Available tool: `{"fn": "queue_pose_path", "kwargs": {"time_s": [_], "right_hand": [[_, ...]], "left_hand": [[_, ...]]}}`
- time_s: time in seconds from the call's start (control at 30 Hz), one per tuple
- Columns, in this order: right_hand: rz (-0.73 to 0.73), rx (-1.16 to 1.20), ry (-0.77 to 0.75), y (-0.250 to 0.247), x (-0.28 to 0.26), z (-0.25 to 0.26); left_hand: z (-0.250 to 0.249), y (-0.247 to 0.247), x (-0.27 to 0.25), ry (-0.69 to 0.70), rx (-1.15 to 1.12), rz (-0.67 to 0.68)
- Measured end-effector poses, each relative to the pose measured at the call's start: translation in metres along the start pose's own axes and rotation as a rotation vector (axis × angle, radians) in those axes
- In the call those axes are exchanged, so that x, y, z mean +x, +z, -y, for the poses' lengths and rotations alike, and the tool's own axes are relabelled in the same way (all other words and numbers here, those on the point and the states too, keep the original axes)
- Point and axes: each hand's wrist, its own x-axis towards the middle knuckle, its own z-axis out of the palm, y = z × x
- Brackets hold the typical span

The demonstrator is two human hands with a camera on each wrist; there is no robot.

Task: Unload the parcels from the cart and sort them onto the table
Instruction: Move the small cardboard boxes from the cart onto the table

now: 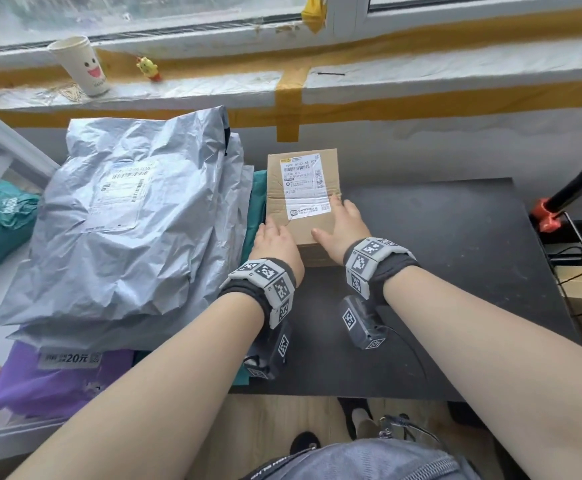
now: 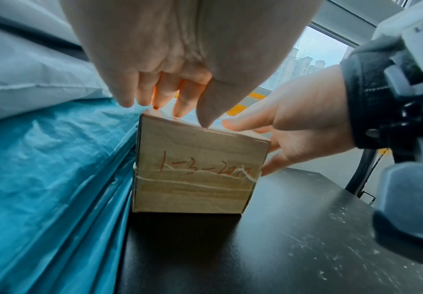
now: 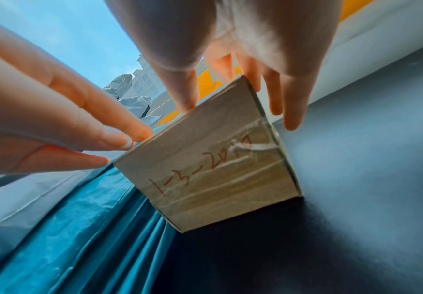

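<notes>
Got the cardboard box [image 1: 303, 199] sitting on the black table [image 1: 455, 271], snug against the teal mailer bag [image 1: 256, 202]. My left hand [image 1: 275, 242] and right hand [image 1: 343, 225] rest on it, fingers straight, gripping nothing. I'd square it up gently, then let go.

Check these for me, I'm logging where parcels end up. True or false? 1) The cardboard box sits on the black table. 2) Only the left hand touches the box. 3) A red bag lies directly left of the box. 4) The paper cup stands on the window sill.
1) True: the cardboard box rests on the black table.
2) False: the left hand and the right hand both touch it.
3) False: the bag beside it is teal.
4) True: the paper cup stands on the window sill.
</notes>
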Motion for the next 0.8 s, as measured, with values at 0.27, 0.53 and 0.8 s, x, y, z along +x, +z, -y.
{"fn": "queue_pose_path", "kwargs": {"time_s": [0.27,0.53,0.8], "right_hand": [[-0.044,0.059,0.032,-0.01,-0.044,0.0],[-0.209,0.032,0.195,-0.035,-0.112,-0.018],[-0.374,0.079,0.383,-0.066,-0.183,-0.064]], "left_hand": [[-0.006,-0.009,-0.025,0.118,0.003,-0.055],[-0.021,-0.021,-0.063,0.36,0.043,-0.092],[-0.074,-0.018,-0.106,0.621,0.075,-0.005]]}}
